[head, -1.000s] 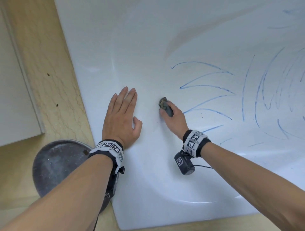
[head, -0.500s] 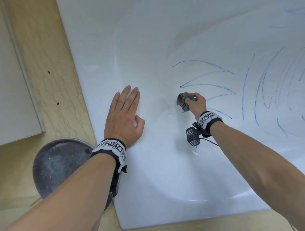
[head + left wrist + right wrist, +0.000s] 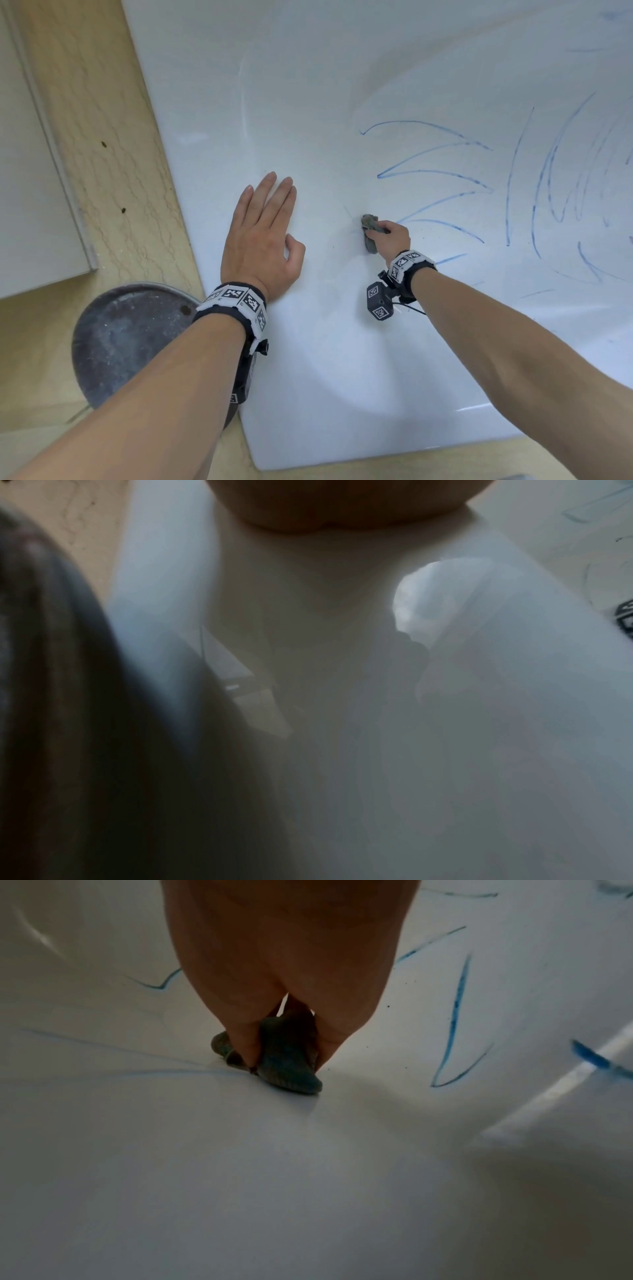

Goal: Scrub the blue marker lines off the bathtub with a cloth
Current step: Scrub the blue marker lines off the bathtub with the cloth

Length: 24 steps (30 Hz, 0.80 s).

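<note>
The white bathtub (image 3: 308,102) fills most of the head view, with several blue marker lines (image 3: 435,171) curving over its inner wall right of centre. My right hand (image 3: 387,236) grips a small bunched grey cloth (image 3: 369,233) and holds it against the tub, just left of the nearest blue strokes. In the right wrist view the cloth (image 3: 287,1056) is pinched between thumb and fingers and touches the white surface beside faint smeared blue lines (image 3: 137,1069). My left hand (image 3: 263,233) lies flat on the tub rim, fingers straight. The left wrist view is dim and blurred.
A beige marble-patterned floor (image 3: 96,137) runs along the tub's left edge. A round dusty grey metal disc (image 3: 130,339) lies on it under my left forearm. A pale panel (image 3: 30,205) stands at far left. More blue strokes (image 3: 565,188) cover the tub's right side.
My right hand swept the cloth from near the left hand rightward and up the wall, then came back slightly left and down. The left hand stayed flat in place.
</note>
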Each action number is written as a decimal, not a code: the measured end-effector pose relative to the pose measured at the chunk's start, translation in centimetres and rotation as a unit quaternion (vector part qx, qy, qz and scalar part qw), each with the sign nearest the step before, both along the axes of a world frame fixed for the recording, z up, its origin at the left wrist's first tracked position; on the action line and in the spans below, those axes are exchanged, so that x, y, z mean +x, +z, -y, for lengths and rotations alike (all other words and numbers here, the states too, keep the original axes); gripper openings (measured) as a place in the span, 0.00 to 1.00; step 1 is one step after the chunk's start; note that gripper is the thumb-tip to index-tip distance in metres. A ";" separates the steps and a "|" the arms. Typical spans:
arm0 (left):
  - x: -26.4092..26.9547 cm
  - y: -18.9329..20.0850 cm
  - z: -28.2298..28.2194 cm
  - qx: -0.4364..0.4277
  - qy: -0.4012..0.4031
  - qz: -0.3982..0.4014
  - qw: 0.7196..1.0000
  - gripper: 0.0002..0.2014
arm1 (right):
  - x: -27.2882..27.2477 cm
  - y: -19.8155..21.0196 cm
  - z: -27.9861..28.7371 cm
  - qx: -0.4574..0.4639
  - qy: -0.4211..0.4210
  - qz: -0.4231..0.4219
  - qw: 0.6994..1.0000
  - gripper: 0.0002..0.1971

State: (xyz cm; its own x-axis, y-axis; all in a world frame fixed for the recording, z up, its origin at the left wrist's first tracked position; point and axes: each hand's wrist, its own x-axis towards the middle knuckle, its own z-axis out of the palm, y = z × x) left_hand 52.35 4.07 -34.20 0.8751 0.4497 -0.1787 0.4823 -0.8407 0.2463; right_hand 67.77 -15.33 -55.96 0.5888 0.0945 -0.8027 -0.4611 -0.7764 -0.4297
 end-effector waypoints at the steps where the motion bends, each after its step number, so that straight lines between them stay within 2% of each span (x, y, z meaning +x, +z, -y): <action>1: 0.0 0.0 0.0 0.000 0.001 0.000 1.000 0.32 | -0.2 0.0 0.2 0.008 -0.012 -0.006 1.000 0.12; 4: 0.0 0.0 0.0 0.002 0.002 0.001 1.000 0.32 | -0.7 0.9 -0.3 0.038 -0.039 -0.020 0.998 0.10; 9: 0.0 -0.1 0.0 0.001 0.003 0.006 1.000 0.32 | -2.7 6.8 -3.2 0.103 -0.024 0.039 0.994 0.04; 13: 0.1 0.0 0.1 0.002 0.001 -0.001 1.000 0.32 | -5.2 12.3 -3.3 0.197 0.033 0.048 0.979 0.06; 16: 0.1 0.0 0.1 0.006 -0.001 -0.006 1.000 0.32 | -7.0 14.2 -2.4 0.263 0.088 0.064 0.959 0.09; 18: 0.0 0.0 0.1 0.007 -0.001 -0.011 1.000 0.32 | -7.0 13.9 -2.3 0.288 0.118 0.096 0.946 0.11; 20: 0.1 0.0 0.1 0.007 0.001 -0.015 1.000 0.32 | -6.0 12.1 -2.4 0.268 0.109 0.122 0.950 0.10; 24: 0.0 0.0 0.1 0.004 0.001 -0.013 1.000 0.32 | -2.0 5.1 -2.3 0.088 0.048 0.093 0.991 0.06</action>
State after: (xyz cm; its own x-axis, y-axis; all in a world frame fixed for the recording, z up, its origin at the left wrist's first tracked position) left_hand 52.35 3.93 -34.17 0.8696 0.4524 -0.1976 0.4895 -0.8420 0.2266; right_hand 65.82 -13.03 -50.83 0.7067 0.2867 -0.6469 -0.2885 -0.7181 -0.6334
